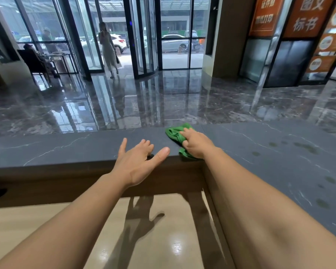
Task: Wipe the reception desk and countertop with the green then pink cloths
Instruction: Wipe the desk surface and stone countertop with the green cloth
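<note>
A crumpled green cloth (175,133) lies on the dark grey marble countertop (66,148), near its inner corner. My right hand (195,143) presses down on the cloth and grips it, fingers pointing away from me. My left hand (138,161) hovers open just left of it, fingers spread, fingertips at the countertop's near edge, holding nothing. Below the raised counter lies the beige lower desk surface (47,230), with the shadows of my arms on it. No pink cloth is in view.
The countertop continues to the right (289,162), where damp spots show on it. A brown wooden panel (56,183) joins counter and desk. Beyond is a glossy lobby floor (144,101), glass doors, a standing person (108,47) and a seated person (37,59) far off.
</note>
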Demonstrator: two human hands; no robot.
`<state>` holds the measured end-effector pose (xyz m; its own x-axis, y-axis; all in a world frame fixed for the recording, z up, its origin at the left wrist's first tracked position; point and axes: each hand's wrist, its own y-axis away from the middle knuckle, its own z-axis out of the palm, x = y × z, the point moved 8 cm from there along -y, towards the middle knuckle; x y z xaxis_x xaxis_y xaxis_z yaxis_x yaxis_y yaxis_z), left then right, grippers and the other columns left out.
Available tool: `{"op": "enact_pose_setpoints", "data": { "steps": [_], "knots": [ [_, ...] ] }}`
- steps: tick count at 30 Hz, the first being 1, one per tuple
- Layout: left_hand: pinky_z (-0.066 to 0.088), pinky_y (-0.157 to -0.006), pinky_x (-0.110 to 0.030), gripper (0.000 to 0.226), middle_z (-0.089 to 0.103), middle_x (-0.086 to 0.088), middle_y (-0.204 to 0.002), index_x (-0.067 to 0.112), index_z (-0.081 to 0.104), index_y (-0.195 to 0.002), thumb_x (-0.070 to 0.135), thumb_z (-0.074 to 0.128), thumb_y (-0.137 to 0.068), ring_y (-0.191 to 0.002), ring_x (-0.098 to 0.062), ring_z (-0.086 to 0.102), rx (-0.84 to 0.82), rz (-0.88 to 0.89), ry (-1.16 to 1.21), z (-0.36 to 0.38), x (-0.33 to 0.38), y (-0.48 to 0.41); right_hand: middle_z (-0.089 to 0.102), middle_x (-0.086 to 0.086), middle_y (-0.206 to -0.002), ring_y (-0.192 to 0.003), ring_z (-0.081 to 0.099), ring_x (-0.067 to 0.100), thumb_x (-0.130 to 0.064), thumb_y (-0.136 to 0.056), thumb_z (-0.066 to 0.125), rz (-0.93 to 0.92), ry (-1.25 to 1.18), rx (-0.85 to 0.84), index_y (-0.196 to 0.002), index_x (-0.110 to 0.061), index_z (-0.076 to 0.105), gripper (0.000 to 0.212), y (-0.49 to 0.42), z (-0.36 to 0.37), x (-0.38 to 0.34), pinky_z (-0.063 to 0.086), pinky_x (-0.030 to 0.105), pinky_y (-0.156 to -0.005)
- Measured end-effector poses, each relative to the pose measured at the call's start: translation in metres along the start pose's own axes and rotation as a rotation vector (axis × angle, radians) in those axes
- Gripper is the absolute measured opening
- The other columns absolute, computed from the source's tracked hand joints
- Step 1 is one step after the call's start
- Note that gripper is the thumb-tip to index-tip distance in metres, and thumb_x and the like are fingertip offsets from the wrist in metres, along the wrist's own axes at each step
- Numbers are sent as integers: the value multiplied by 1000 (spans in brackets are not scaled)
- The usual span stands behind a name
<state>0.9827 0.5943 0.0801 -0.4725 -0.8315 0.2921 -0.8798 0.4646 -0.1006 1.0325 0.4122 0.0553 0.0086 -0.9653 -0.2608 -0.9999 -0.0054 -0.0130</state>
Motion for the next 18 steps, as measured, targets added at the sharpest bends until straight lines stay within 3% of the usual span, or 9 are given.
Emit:
{"op": "enact_pose_setpoints", "data": {
  "steps": [3,10,18],
  "knots": [
    [-16,-115,-47,131,47,-1,-143,14,54,-131,92,-18,-54,-143,-8,23,8,46,-17,-4,22,8,13,5,-163,-150,11,19,-15,-100,33,108,21,7,-154,-16,25,54,15,-12,42,17,33,-119],
    [-18,-115,-48,122,34,3,-153,18,43,-144,88,-12,-60,-145,-7,17,-35,112,-31,-1,58,34,10,7,-163,-150,10,23,-14,-102,31,256,45,-38,-154,-14,21,53,57,-21,81,18,35,-119],
    [-20,-113,-46,112,28,3,-156,20,41,-145,85,-7,-67,-146,-7,13,-59,132,-38,-2,93,90,23,2,-160,-146,22,29,-4,-95,39,318,62,-65,-151,-27,32,61,110,-29,82,23,43,-118]
  ]
}}
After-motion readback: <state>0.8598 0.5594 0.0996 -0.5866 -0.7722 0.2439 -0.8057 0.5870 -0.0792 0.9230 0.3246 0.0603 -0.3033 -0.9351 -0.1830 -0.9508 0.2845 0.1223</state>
